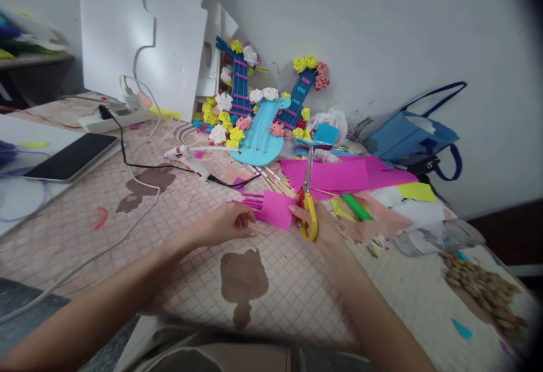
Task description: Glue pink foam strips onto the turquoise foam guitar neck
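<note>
My left hand [229,222] is closed, pinching the left edge of a small pink paper piece [276,209] cut into thin strips on its far side. A thin wooden stick lies under its fingertips. My right hand [319,224] grips yellow-handled scissors [309,198] with the blades pointing away from me, just right of the pink piece. The scissor blades look nearly closed above a large pink paper sheet [339,174].
Paper guitars with paper flowers [258,117] lean against the wall. A glue gun [190,160] with black cord, phone [72,157], power strip [114,119], blue bag [413,140], plastic bottle [441,236], peanuts [483,293] and paper scraps [382,213] surround my hands.
</note>
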Tool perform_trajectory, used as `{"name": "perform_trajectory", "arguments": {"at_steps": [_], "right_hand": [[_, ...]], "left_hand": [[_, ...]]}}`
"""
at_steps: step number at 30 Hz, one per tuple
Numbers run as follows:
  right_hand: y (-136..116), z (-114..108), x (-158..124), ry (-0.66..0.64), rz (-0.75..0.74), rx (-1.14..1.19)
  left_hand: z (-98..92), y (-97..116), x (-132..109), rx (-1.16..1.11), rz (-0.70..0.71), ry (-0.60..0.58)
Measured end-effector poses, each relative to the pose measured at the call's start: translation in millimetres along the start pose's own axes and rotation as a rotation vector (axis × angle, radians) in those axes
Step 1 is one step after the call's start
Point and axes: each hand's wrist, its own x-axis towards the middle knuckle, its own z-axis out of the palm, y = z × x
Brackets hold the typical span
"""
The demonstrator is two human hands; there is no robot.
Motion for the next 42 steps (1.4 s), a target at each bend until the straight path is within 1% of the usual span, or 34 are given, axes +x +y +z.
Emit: {"name": "perform_trajectory", "arguments": {"at_steps": [1, 3, 5, 6, 8, 9, 10, 12, 13, 14, 15, 18, 21, 23, 26, 31, 34, 37, 39, 42], "right_hand": [[1.9, 2.2, -0.2, 0.011, -0.019, 0.018], [5.1, 6.7, -0.8, 0.053, -0.082, 0.073], [7.3, 11.0, -1.8, 0.100, -0.155, 0.125], [8.1, 12.9, -2.5, 0.113, -0.180, 0.139], [8.9, 16.2, -4.5, 0.118, -0.195, 0.137], [8.9, 17.4, -5.6, 0.113, -0.186, 0.121], [8.6, 18.5, -6.6, 0.106, -0.170, 0.096], [7.3, 19.5, -8.0, 0.104, -0.142, 0.048], [6.3, 19.4, -8.3, 0.110, -0.137, 0.036], [5.1, 18.9, -8.3, 0.111, -0.137, 0.037], [3.9, 18.2, -8.1, 0.108, -0.137, 0.047], [0.5, 15.8, -7.4, 0.068, -0.113, 0.052], [-2.1, 16.5, -8.7, 0.077, -0.086, -0.016], [-2.7, 18.6, -10.6, 0.092, -0.101, -0.048], [-2.2, 21.4, -12.5, 0.088, -0.117, -0.065], [-0.5, 22.3, -12.3, 0.088, -0.100, -0.055], [1.1, 21.7, -12.8, 0.056, -0.083, -0.055], [3.7, 19.7, -14.4, -0.001, -0.111, -0.081], [4.2, 17.8, -15.9, -0.045, -0.148, -0.117], [0.0, 16.1, -19.6, -0.119, -0.176, -0.225]], "left_hand": [[1.4, 2.2, 0.7, -0.057, -0.012, 0.000], [5.4, 8.3, 2.7, -0.225, -0.053, -0.070], [10.9, 15.5, 6.3, -0.498, -0.128, -0.147], [13.9, 19.1, 8.9, -0.670, -0.170, -0.151], [19.5, 25.5, 15.9, -1.014, -0.233, -0.080], [21.6, 28.1, 20.1, -1.144, -0.252, -0.013], [22.8, 30.3, 24.4, -1.220, -0.261, 0.064], [22.1, 33.5, 32.5, -1.241, -0.256, 0.213], [20.3, 34.4, 35.7, -1.206, -0.253, 0.260], [17.7, 34.9, 38.2, -1.156, -0.252, 0.276], [14.8, 34.9, 39.9, -1.096, -0.254, 0.261], [8.3, 32.4, 41.0, -0.884, -0.219, 0.163], [9.2, 28.3, 38.8, -0.711, -0.162, 0.164], [12.5, 26.6, 36.8, -0.687, -0.147, 0.177], [17.6, 26.1, 33.9, -0.808, -0.165, 0.179], [23.6, 25.9, 30.9, -1.184, -0.292, 0.117], [22.5, 26.5, 31.5, -1.324, -0.324, 0.146], [12.2, 29.9, 35.3, -1.396, -0.323, 0.257], [-0.3, 33.7, 39.3, -1.429, -0.323, 0.318], [-22.8, 39.4, 44.1, -1.452, -0.289, 0.358]]}}
